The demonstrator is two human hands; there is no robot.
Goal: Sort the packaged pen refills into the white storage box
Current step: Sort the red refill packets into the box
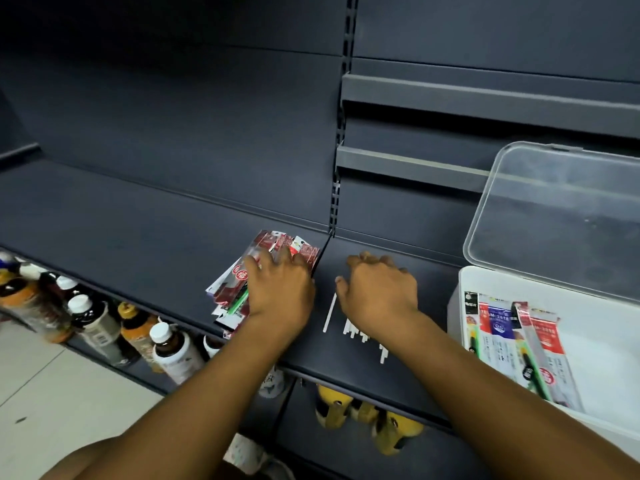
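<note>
A fanned pile of packaged pen refills (pixel 239 282), mostly red and clear wrappers, lies on the dark shelf (pixel 138 244). My left hand (pixel 280 289) rests flat on top of the pile with fingers spread. My right hand (pixel 377 292) hovers just right of the pile, fingers loosely curled, holding nothing, above several loose white refill sticks (pixel 349 327). The white storage box (pixel 588 341) stands at the right with its clear lid (pixel 561 216) raised. Several refill packs (pixel 512 337) lie inside along its left wall.
Bottled drinks (pixel 104 327) line the lower shelf at the left, and yellow items (pixel 363 414) hang below the shelf's front edge. Two grey shelf ledges (pixel 450 98) jut out above the box. A slotted upright (pixel 339 133) divides the back panel.
</note>
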